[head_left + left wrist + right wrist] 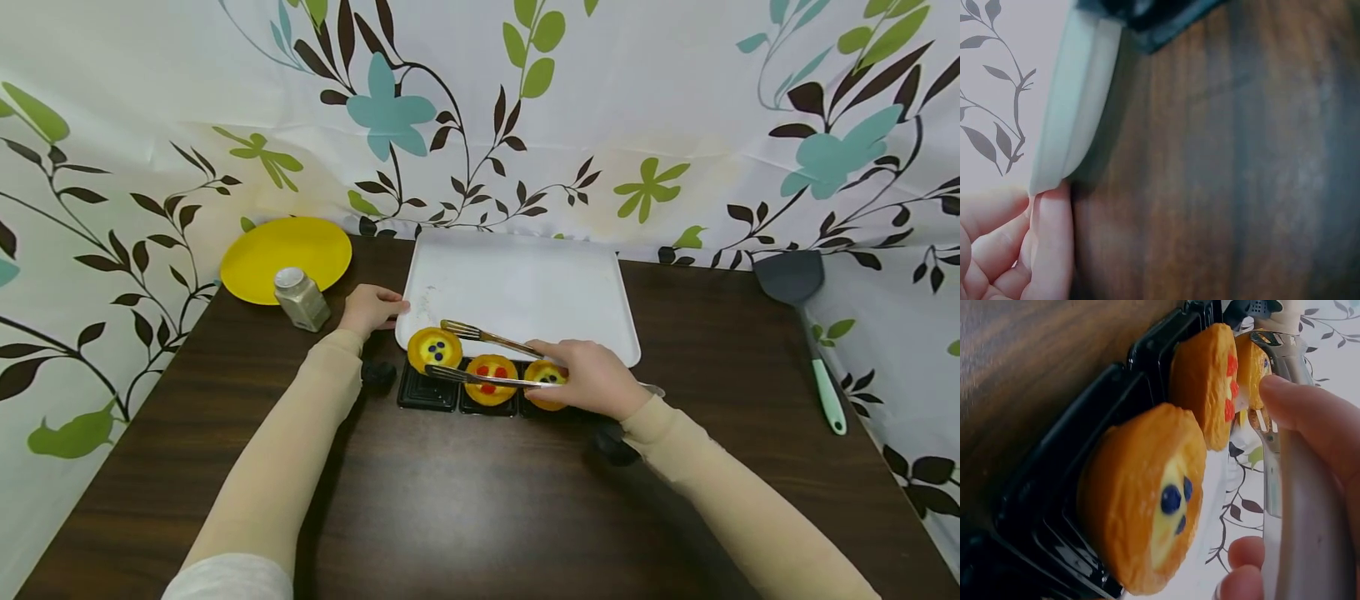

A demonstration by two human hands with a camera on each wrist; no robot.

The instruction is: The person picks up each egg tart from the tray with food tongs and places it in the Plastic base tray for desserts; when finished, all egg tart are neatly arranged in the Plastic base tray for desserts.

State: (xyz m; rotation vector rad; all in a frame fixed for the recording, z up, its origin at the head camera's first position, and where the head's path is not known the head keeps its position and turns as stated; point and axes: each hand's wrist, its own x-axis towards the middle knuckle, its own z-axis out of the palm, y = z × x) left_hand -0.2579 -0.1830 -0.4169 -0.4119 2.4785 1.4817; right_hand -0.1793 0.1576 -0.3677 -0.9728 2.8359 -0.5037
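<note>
My left hand pinches the left rim of a white rectangular tray between thumb and fingers; the left wrist view shows the fingertips on the pinched rim. In my right hand is a pair of metal tongs. Their tips lie either side of a blueberry-topped egg tart, which overlaps the tray's near left corner and the leftmost well of a black mould. A red-topped tart and another blueberry tart sit in the wells further right.
A yellow plate stands at the back left, with a clear seasoning jar before it. At the far right lies a dark spatula with a mint handle. A patterned curtain borders the dark wooden table.
</note>
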